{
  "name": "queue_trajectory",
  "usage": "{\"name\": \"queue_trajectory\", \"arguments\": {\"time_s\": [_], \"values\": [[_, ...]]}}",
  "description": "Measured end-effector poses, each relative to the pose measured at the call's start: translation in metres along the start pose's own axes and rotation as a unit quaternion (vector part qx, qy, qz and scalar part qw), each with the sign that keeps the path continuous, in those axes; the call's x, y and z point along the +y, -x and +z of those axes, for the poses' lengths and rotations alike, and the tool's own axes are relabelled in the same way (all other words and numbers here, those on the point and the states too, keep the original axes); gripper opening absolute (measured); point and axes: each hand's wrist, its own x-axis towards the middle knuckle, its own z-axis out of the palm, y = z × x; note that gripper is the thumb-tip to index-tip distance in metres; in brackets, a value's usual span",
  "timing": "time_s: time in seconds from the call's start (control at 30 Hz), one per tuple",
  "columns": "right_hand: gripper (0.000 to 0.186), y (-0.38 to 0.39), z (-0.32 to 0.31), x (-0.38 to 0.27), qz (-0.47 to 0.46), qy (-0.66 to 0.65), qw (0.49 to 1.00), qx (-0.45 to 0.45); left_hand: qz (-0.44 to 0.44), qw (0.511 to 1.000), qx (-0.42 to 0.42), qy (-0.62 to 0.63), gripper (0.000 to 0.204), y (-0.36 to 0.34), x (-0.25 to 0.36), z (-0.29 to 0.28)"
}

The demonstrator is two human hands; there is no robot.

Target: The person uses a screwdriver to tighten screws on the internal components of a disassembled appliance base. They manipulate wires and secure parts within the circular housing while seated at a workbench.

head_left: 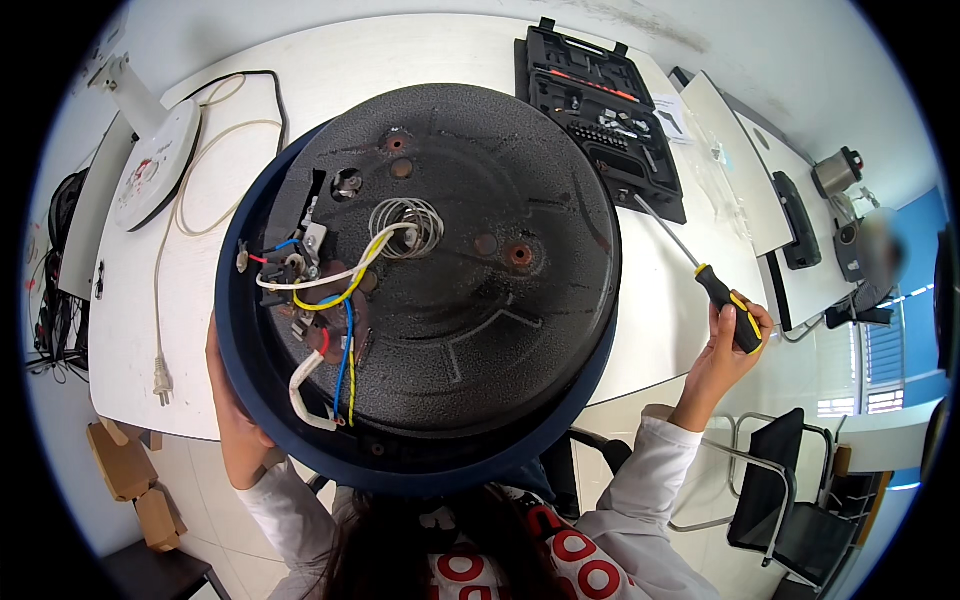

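My right hand (pixel 728 350) grips slotted-handle screwdriver (pixel 730 308); my left hand (pixel 240 420) clasps navy appliance housing (pixel 238 345), overhanging table (pixel 650 310) front edge.

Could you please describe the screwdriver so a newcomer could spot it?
Find the white table, then the right hand near its edge. It holds the screwdriver, shaft pointing toward the black tool case; the black and yellow handle sets it apart from the case's contents.
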Motion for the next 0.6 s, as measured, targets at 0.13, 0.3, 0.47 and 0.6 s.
{"name": "queue_trajectory", "arguments": {"time_s": [0.13,0.3,0.47,0.6], "values": [[0.029,0.0,0.001,0.001,-0.01,0.034,0.999,-0.003,0.011,1.0,-0.006,0.023,0.148,-0.002,-0.002,0.001],[0.032,0.003,-0.001,0.005,-0.013,0.06,0.998,0.006,0.003,1.0,0.001,-0.007,0.147,0.001,0.0,-0.001],[0.032,0.014,-0.009,0.003,-0.055,0.108,0.991,-0.048,0.0,0.999,0.005,-0.032,0.133,0.001,0.001,-0.003],[0.034,0.019,-0.011,-0.01,-0.091,0.135,0.978,-0.129,0.02,0.998,-0.002,-0.062,0.113,0.001,-0.004,-0.005]]}}
